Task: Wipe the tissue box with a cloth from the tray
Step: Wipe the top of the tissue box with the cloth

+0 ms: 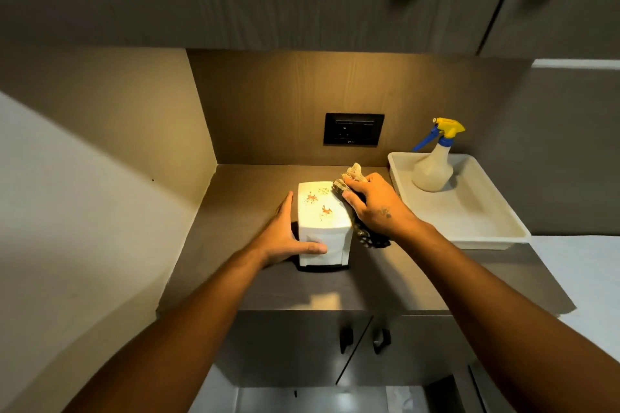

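Note:
A white tissue box stands upright on the brown counter, with reddish stains on its top face. My left hand grips its left side, thumb across the front face. My right hand presses a checked cloth against the box's top right edge; the cloth bunches above my fingers and hangs dark below my palm beside the box. The white tray sits to the right of my right hand.
A spray bottle with a blue and yellow trigger stands in the tray's far corner. A black wall socket is on the back panel. The wall closes in on the left, cabinets hang overhead, and cupboard doors lie below the counter edge.

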Tool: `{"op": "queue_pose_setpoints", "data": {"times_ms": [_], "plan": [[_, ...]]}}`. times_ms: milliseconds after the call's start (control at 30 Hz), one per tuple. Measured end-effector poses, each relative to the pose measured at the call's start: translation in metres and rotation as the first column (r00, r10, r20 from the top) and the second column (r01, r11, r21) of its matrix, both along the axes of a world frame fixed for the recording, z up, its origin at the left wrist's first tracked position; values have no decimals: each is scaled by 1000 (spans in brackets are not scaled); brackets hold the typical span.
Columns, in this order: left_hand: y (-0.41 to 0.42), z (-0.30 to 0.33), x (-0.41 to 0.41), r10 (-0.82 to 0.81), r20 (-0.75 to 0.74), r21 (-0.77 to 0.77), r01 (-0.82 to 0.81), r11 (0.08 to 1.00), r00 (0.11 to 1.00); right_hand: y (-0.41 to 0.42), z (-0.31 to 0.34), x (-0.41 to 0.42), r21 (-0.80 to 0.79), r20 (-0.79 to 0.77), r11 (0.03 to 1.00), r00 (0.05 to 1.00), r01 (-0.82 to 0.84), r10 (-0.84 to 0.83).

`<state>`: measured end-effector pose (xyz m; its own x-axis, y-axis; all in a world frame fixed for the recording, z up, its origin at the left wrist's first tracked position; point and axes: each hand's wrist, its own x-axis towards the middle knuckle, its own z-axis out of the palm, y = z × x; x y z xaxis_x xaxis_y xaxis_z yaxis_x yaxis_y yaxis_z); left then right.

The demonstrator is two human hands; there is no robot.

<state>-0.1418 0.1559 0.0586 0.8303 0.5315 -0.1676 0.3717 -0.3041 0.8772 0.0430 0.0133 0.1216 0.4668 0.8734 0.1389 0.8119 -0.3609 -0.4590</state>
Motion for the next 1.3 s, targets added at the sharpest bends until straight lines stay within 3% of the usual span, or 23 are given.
{"op": "queue_pose_setpoints", "data": {"times_ms": [133, 400, 500, 600, 733, 933, 1067, 1133, 1300], "plan": [[4, -8, 10, -45, 131, -25, 49, 998, 990, 10, 1, -5, -40, 107, 997, 992, 70, -65], [8, -16, 11, -40, 139, 48, 34, 998, 990, 23, 3, -18, -88, 276, 996, 961, 25, 0], [6, -15, 12, -33, 136, 49, 26, 998, 990, 31, 9, -13, -45, 177, 999, 984, 21, -13], [7, -16, 10, -42, 153, 72, 31, 997, 987, 50, 16, -21, -84, 58, 994, 995, -72, 77], [7, -17, 10, -35, 149, 117, 18, 993, 988, 24, 10, -26, -76, 171, 959, 944, -272, 281], [8, -14, 12, -35, 129, 112, 20, 993, 991, 45, 20, -7, -114, 165, 980, 969, -164, 181], [6, -16, 9, -41, 136, 119, 24, 993, 990, 38, 18, -29, -116, 99, 938, 936, -325, 337], [5, -17, 10, -52, 136, 125, 35, 992, 989, 8, 11, -29, -121, 139, 904, 895, -409, 424], [5, -18, 12, -28, 140, 98, 14, 995, 990, 8, 20, 4, -129, 204, 956, 936, -264, 286]]}}
